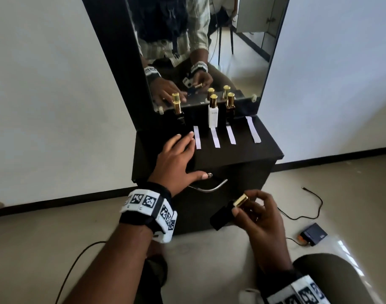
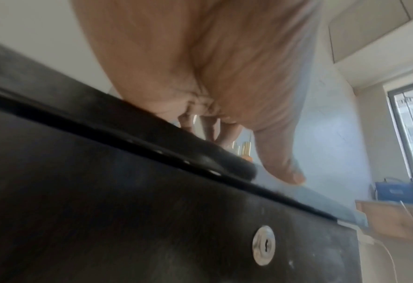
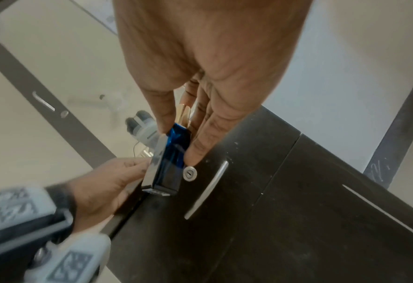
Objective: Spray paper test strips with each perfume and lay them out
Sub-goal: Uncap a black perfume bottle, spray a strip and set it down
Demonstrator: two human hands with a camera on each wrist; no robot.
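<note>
Now, step in hand: the person is holding the dark blue perfume bottle point(image 1: 226, 212) in the right hand point(image 1: 261, 222), low in front of the cabinet point(image 1: 242, 159); four paper strips point(image 1: 215, 138) are lying on the top, so the spraying is probably nearing its end or this bottle is waiting its turn.
Right-hand grip: the fingers point(image 3: 198, 145) and thumb are curling round the bottle's body just below its gold cap point(image 1: 240, 200), the bottle tilting with the cap toward the hand.
Left hand: the left hand point(image 1: 176, 159) is lying flat with straight, spread fingers on the cabinet top, holding nothing, its fingertips just beside the leftmost strip point(image 1: 197, 137).
Where the strips are sitting: side by side in a row in front of the standing bottles, apart from one another, the two middle ones reaching back to the white bottle point(image 1: 213, 114) and the amber bottle point(image 1: 230, 106).
Next move, as a judgement: the bottle is needing to come up over a strip, nozzle aimed down at the paper, while the left hand is steadying that strip.
Other bottles: a black bottle point(image 1: 178, 113) is standing at the left, gold-capped like the rest.
Surface: a black cabinet top, with a keyhole point(image 2: 263, 248) and a curved metal handle point(image 1: 211, 187) on the front.
Room: a mirror point(image 1: 209, 51) is rising behind the bottles; pale walls, a beige floor with a cable point(image 1: 308, 207) and a small dark box point(image 1: 313, 234).
</note>
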